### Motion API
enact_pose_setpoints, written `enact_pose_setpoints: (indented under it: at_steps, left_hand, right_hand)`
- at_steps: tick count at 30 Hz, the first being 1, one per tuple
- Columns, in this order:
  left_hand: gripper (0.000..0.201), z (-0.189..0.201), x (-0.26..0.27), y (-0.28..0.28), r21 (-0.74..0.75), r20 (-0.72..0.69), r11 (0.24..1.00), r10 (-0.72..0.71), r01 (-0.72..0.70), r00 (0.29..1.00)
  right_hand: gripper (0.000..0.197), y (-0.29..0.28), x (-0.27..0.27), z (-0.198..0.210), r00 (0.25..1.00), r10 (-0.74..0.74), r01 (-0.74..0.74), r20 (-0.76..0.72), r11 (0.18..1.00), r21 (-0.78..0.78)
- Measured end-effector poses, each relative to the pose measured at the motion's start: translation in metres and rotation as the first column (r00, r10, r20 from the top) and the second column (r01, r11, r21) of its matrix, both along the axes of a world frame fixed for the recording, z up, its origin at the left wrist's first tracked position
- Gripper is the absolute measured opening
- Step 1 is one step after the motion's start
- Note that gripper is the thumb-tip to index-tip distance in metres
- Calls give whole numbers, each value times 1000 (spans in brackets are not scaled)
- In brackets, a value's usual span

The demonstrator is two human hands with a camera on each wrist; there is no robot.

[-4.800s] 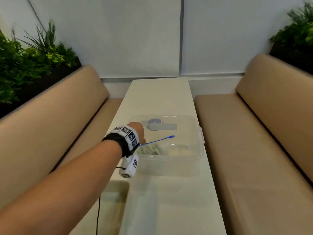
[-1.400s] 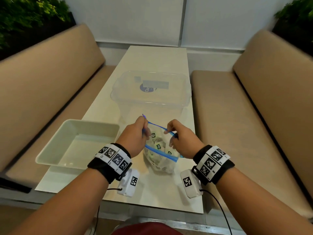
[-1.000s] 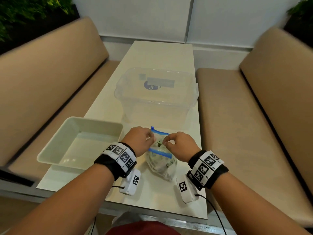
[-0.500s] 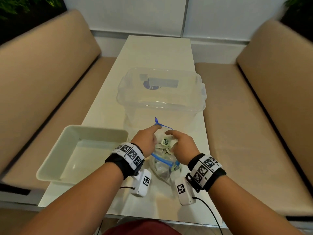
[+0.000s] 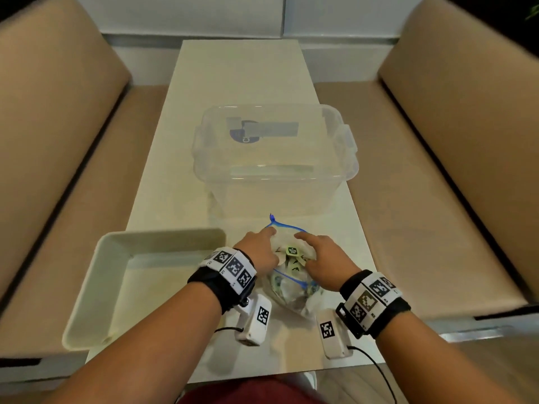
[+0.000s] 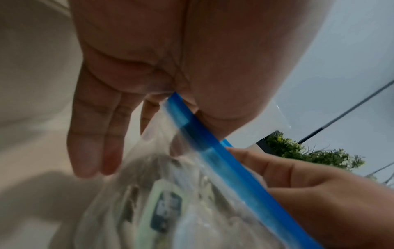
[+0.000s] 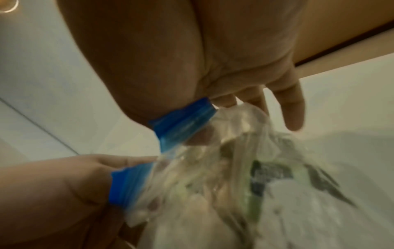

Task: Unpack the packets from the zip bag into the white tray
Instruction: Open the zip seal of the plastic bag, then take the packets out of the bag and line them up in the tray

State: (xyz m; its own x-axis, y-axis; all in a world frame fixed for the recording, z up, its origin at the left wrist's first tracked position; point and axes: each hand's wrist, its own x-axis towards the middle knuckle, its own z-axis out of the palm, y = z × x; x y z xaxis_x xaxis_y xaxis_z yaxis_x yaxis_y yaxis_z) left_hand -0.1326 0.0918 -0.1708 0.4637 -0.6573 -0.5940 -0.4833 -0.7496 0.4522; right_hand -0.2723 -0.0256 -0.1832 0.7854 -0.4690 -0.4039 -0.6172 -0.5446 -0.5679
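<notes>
Both hands hold the zip bag (image 5: 287, 290) mouth open on the table (image 5: 242, 83): left hand (image 5: 258, 253) and right hand (image 5: 326, 258) each pinch its blue rim. Packets (image 5: 292, 253) inside; white tray (image 5: 96, 287) just left.

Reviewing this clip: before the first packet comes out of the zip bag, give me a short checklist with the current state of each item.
1. Zip bag mouth open: ok, the blue seal is spread into a loop.
2. Left hand holds its side of the mouth: ok, it pinches the blue strip in the left wrist view.
3. Right hand holds the other side: ok, it pinches the strip in the right wrist view.
4. Packets reachable: ok, they show at the opening.
5. White tray in place: ok, beside the left hand on the table, nothing seen in it.
6. A hand free to pick: not ok, both hold the bag.
</notes>
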Motion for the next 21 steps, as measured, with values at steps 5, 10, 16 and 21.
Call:
enact_pose_setpoints:
  at_steps: [5,10,16,21]
  left_hand:
    - [73,6,-9,6,-140,-236,981,101,-136,967]
    - [71,5,-4,15,-314,-405,880,215,-356,889]
    - [63,-17,-19,17,-242,-531,798,367,-552,764]
    - [74,-16,-37,22,-156,-283,940,251,-303,926]
  right_hand:
    - [73,5,-10,9,999,-37,35,17,996,86]
    - [66,-5,-22,10,946,-175,133,274,977,165]
    - [52,-13,-47,-13,901,-315,188,298,903,385]
    - [53,-20,-55,-24,988,-29,-5,150,975,221]
